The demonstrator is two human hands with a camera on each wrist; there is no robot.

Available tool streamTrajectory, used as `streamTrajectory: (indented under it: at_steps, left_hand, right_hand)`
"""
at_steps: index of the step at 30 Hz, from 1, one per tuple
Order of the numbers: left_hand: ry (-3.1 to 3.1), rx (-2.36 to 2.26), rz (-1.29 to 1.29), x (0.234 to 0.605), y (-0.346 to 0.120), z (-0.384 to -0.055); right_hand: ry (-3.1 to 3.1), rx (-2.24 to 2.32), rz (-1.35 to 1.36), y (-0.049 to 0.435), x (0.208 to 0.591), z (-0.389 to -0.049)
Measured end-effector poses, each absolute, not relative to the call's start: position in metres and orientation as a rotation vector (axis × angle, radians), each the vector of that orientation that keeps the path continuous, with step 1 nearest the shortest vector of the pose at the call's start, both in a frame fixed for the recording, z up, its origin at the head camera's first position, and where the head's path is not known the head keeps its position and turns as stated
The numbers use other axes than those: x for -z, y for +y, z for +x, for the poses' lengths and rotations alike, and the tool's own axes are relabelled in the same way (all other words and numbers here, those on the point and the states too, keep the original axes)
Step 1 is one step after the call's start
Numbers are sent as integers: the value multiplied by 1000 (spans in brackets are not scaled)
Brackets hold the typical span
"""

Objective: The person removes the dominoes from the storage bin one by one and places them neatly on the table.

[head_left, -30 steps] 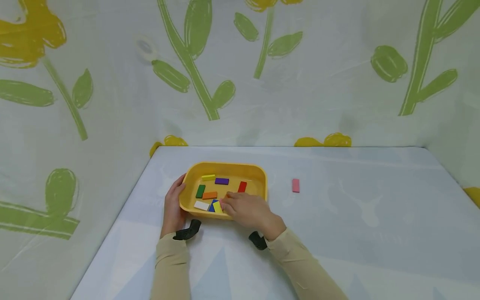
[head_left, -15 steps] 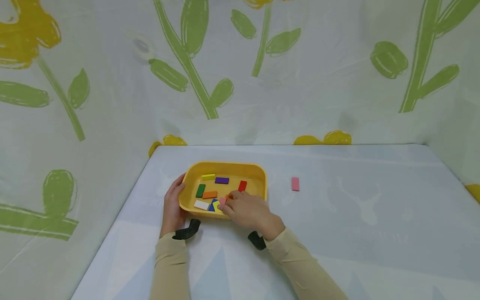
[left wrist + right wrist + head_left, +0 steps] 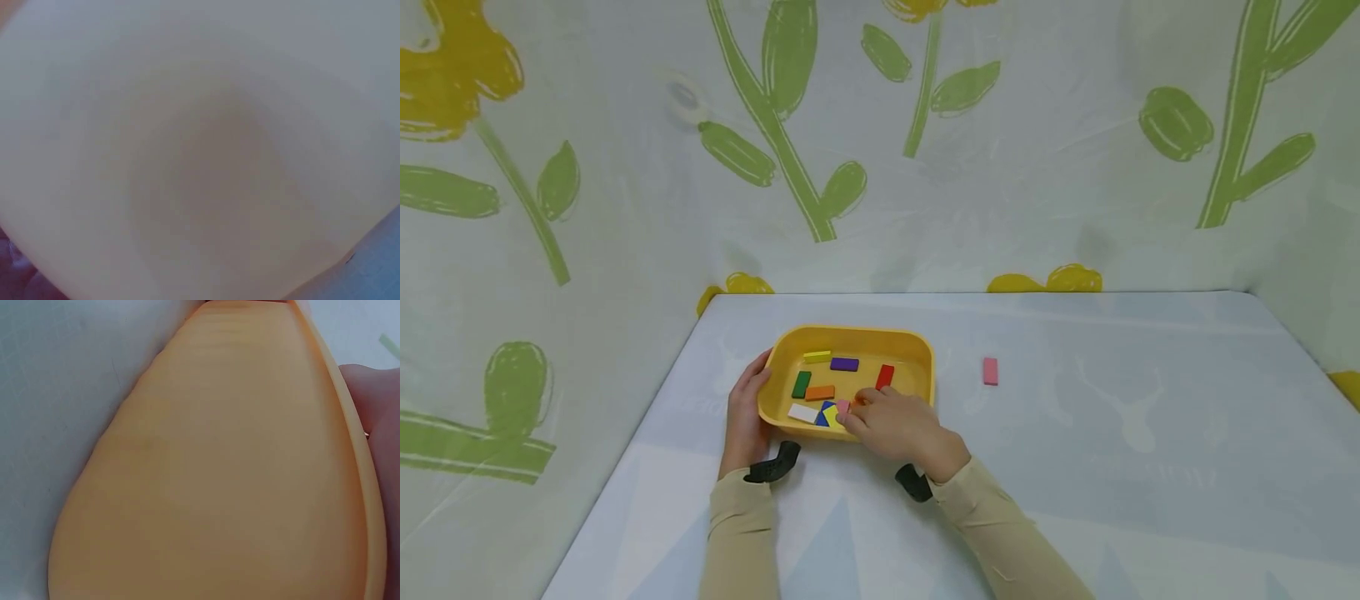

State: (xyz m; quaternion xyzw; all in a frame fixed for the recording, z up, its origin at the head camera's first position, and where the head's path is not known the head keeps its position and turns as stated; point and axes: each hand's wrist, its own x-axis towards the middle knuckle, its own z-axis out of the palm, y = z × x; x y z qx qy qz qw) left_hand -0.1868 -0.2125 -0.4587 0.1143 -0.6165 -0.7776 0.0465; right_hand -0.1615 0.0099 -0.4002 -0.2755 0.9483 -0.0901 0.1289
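Observation:
A yellow plastic tray [image 3: 917, 357] with several coloured blocks in it lies in the head view. My left hand [image 3: 748, 417] holds its left end, thumb at the rim. My right hand [image 3: 898, 423] reaches over the front right rim, its thumb and fingers at a small pink block [image 3: 843, 406], which they seem to pinch. Beside those fingertips are a yellow block [image 3: 831, 416], a blue block [image 3: 822, 419] partly beneath it, and an orange block mostly hidden by the fingers. The tray's outer wall [image 3: 219, 456] fills most of the right wrist view; the left wrist view is a pale blur.
Further blocks in the tray are white [image 3: 803, 413], green [image 3: 801, 385], orange [image 3: 820, 392], yellow [image 3: 817, 357], purple [image 3: 845, 364] and red [image 3: 885, 377]. Another pink block [image 3: 991, 372] lies on the table [image 3: 1112, 467], right of the tray. Patterned cloth walls surround the table.
My right fingertips have shifted slightly within the tray, with the pink block moving a little beside the yellow one. My left hand and the tray stay in place.

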Motion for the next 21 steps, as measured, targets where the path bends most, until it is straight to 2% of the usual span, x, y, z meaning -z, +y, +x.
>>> streamTrajectory:
  at_steps: [21]
  left_hand:
    - [-1876, 2387, 345, 457, -212, -186]
  right_hand:
    - [2740, 363, -755, 13, 404, -165]
